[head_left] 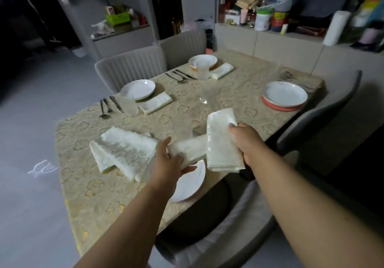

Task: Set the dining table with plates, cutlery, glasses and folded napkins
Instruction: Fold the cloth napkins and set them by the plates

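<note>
Above the near white round plate (190,182), the right hand (246,141) grips a folded cream damask napkin (223,141); the left hand (170,159) holds a second, loosely folded one (126,151). Napkin-laying step; next, likely set one beside this plate on the table (207,101).

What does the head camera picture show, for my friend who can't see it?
A person's right hand holds up a folded white napkin while the left hand grips another napkin over the near plate. On the dining table, two places on the left already have plates, cutlery, glasses and napkins.
</note>
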The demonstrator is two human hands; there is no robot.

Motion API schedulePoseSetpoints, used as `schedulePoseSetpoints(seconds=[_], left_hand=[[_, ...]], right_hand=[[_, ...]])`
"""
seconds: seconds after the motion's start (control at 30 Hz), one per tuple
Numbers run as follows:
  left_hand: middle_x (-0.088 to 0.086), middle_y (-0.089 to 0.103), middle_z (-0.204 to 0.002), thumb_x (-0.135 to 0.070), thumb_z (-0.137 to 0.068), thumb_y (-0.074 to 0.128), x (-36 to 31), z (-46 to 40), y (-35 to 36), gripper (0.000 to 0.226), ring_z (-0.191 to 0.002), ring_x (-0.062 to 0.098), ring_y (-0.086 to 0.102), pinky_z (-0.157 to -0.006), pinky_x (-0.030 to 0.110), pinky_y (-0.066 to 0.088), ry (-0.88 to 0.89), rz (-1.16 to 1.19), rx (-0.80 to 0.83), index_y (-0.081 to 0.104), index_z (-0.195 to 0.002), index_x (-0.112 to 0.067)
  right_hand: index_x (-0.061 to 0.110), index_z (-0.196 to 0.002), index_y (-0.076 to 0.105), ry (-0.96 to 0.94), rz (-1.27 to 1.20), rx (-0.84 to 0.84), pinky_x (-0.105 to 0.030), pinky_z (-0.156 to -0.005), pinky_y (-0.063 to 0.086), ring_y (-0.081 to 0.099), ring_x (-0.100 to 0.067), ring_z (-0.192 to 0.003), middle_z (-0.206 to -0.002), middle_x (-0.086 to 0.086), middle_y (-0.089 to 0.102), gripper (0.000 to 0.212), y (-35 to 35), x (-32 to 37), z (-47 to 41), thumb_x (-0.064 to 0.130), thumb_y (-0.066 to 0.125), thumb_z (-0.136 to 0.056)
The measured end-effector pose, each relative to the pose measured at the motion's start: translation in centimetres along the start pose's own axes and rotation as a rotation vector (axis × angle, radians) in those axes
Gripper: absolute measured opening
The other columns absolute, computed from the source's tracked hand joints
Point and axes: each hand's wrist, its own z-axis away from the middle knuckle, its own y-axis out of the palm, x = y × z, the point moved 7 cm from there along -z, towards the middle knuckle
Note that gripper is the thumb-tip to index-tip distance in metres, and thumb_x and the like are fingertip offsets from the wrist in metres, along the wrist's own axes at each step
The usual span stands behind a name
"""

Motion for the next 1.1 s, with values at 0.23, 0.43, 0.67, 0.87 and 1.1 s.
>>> schedulePoseSetpoints(seconds=[0.23, 0.43, 0.67, 0.87, 1.1], left_hand=[[0.02, 0.063, -0.108, 0.004, -0.096, 0.044, -0.6, -4.5, -6.9, 0.021, -0.084, 0.028, 0.069, -0.059, 0.027, 0.057, -0.015, 0.087, -0.118, 0.058, -0.106, -0.008], [0.019, 0.065, -0.1, 0.007, -0.094, 0.044, 0.0, -8.5, -11.2, 0.023, -0.074, 0.024, 0.069, -0.059, 0.028, 0.058, -0.062, 0.09, -0.204, 0.06, -0.107, -0.002], [0.007, 0.057, -0.091, -0.009, -0.094, 0.054, 3.8, -13.4, -17.0, 0.003, -0.081, 0.02, 0.057, -0.077, 0.034, 0.055, -0.28, -0.136, -0.367, 0.055, -0.091, -0.009], [0.009, 0.047, -0.056, -0.018, -0.095, 0.054, 6.8, -15.9, -19.1, 0.025, -0.057, 0.019, 0.042, -0.055, 0.028, 0.039, -0.549, -0.214, -0.492, 0.046, -0.075, -0.007], [0.012, 0.064, -0.082, -0.027, -0.09, 0.061, 5.4, -18.2, -24.1, 0.019, -0.075, 0.031, 0.064, -0.071, 0.038, 0.057, -0.211, -0.488, -0.676, 0.063, -0.088, -0.009]], right_hand=[[0.023, -0.102, 0.061, -0.011, -0.192, 0.333, -0.053, -0.098, 0.046, 0.062, -0.026, -0.101, -0.111, -0.01, 0.065, 0.012, 10.1, 1.5, -2.4, 0.027, 0.051, -0.097], [0.017, -0.097, 0.06, 0.022, -0.17, 0.54, -0.047, -0.091, 0.048, 0.062, -0.025, -0.088, -0.092, -0.007, 0.065, 0.012, 15.7, 1.0, -4.6, 0.018, 0.048, -0.099], [0.02, -0.091, 0.061, 0.007, -0.019, 0.527, -0.047, -0.083, 0.051, 0.061, -0.027, -0.089, -0.096, -0.01, 0.063, 0.014, 22.0, -1.8, -8.2, 0.024, 0.049, -0.098], [0.021, -0.085, 0.056, 0.035, 0.169, 0.521, -0.025, -0.054, 0.039, 0.051, -0.018, -0.071, -0.084, -0.005, 0.056, 0.017, 25.3, -5.0, -10.1, 0.025, 0.047, -0.099], [0.016, -0.097, 0.06, 0.151, 0.009, 0.558, -0.038, -0.078, 0.044, 0.057, -0.026, -0.09, -0.104, -0.017, 0.062, 0.012, 28.6, -5.7, -11.0, 0.02, 0.048, -0.098]])
